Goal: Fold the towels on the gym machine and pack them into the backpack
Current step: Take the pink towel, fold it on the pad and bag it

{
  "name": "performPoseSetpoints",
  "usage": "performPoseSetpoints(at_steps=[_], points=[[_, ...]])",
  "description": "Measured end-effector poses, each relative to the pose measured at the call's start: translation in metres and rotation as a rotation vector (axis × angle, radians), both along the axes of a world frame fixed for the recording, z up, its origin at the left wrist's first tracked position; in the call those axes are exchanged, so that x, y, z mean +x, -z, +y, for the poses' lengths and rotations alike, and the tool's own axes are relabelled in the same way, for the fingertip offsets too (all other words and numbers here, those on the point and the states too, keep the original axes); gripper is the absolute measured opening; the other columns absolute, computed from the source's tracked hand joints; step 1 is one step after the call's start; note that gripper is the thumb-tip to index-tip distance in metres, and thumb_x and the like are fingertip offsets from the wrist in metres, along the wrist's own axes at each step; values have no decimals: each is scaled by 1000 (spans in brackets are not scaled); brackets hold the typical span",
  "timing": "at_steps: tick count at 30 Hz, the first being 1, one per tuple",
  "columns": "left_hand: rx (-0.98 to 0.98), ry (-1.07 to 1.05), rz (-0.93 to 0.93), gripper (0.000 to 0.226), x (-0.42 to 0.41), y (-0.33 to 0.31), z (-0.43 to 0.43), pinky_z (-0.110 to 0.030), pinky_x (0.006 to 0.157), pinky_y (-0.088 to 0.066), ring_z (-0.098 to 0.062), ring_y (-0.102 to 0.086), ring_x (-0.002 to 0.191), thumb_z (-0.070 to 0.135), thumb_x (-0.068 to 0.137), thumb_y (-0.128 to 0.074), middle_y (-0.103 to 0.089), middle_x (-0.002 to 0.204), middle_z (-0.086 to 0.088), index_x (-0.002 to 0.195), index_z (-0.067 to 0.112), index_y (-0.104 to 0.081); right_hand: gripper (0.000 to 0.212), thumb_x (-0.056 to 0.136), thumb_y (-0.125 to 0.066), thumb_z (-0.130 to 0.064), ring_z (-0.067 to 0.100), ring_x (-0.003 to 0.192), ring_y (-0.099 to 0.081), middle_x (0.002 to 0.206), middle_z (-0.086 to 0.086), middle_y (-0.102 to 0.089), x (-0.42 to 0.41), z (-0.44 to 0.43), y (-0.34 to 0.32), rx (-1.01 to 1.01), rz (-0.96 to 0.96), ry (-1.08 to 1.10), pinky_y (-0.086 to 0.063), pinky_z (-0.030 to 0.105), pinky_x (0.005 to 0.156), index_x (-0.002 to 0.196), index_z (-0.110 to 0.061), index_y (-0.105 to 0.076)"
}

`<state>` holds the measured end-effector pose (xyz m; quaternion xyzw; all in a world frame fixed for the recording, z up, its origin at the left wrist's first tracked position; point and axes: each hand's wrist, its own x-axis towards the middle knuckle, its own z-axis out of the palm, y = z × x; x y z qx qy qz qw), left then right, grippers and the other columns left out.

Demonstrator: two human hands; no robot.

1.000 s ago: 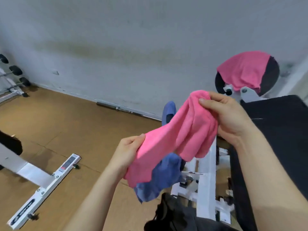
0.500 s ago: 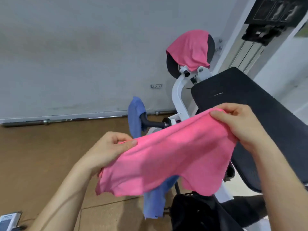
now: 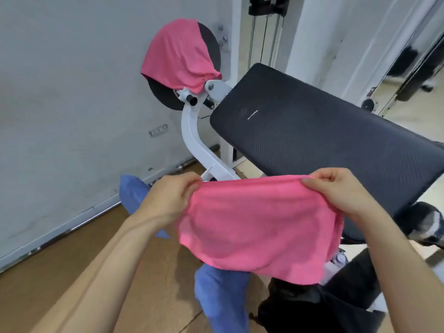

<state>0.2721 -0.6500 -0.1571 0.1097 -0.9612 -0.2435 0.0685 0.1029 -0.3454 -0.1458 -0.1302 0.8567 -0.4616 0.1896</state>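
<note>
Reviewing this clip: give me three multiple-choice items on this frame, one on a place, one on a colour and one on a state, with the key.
1. Where is the second pink towel?
A. in a drawer
B. draped over the round pad
C. on a chair

2. What colour is the hanging towel behind the held one?
A. blue
B. green
C. white

3. How is the held pink towel?
A. folded small
B. spread between the left hand and the right hand
C. gripped by one hand only

Key:
1 B, it covers the pad's top.
2 A, blue cloth shows below the pink.
3 B, each hand pinches a top corner.
</note>
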Motion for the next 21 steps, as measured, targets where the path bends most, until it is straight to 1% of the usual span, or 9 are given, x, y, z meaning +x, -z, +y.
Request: performPoseSetpoints(at_steps=[3, 5, 6, 8, 12, 15, 17, 19, 21], points=[[-78, 121, -98, 48, -40, 4, -13, -38, 78, -49, -21, -60, 91, 16, 66, -40, -66, 95, 3, 105, 26, -65, 17, 84, -73, -25, 7, 63, -55, 67, -7, -65, -24, -5, 15, 84, 222, 126, -40, 25, 61, 69, -20, -68], [-81, 97, -83, 50, -67, 7, -23, -34, 76, -46, -20, -59, 92, 7, 65, -46, -66, 98, 4, 106, 27, -65, 14, 85, -70, -27, 12, 71, -60, 71, -8, -66, -39, -5, 15, 118, 307, 217, -39, 27, 63, 72, -23, -67], [-86, 57, -53, 52, -81, 7, -30, -31, 75, -43, -22, -60, 93, -1, 67, -50, -66, 100, 3, 108, 27, -66, 12, 85, -69, -29, 15, 74, -61, 73, -8, -66, -47, -4, 15, 131, 337, 274, -38, 27, 65, 74, -24, -67], [-133, -15, 49, 54, -109, 5, -43, -32, 75, -42, -27, -61, 95, -9, 71, -52, -68, 104, -2, 111, 24, -67, 14, 85, -67, -34, 18, 79, -62, 74, -7, -66, -61, -3, 14, 145, 379, 382, -39, 27, 68, 76, -24, -68], [-219, -41, 311, 47, -170, -14, -68, -42, 78, -48, -34, -62, 97, -6, 77, -51, -68, 109, -8, 113, 20, -66, 22, 85, -63, -39, 21, 81, -63, 77, -5, -68, -89, -17, 7, 187, 440, 463, -44, 32, 71, 81, -19, -71], [-122, -61, 403, 30, -226, -11, -90, -37, 82, -45, -33, -63, 99, 3, 90, -51, -71, 108, -9, 113, 16, -67, 21, 85, -59, -37, 23, 84, -63, 79, -5, -68, -107, -29, 2, 253, 453, 524, -50, 37, 75, 81, -20, -70], [36, -46, 413, 23, -271, 4, -107, -32, 85, -43, -29, -64, 100, 6, 93, -52, -71, 105, -7, 109, 13, -67, 20, 85, -55, -34, 25, 86, -62, 82, -2, -69, -118, -38, 5, 320, 455, 577, -50, 38, 77, 82, -19, -68], [169, -10, 387, 25, -316, 21, -121, -29, 89, -43, -26, -62, 101, 0, 90, -50, -68, 103, -3, 104, 12, -67, 21, 86, -51, -29, 27, 88, -61, 84, 1, -69, -129, -50, 10, 364, 449, 632, -49, 39, 77, 84, -17, -68], [207, 29, 372, 32, -353, 35, -130, -25, 88, -42, -26, -61, 101, -7, 85, -47, -67, 103, -5, 102, 10, -67, 20, 87, -49, -26, 27, 89, -60, 85, 2, -68, -140, -61, 15, 392, 438, 698, -46, 37, 77, 87, -17, -67]])
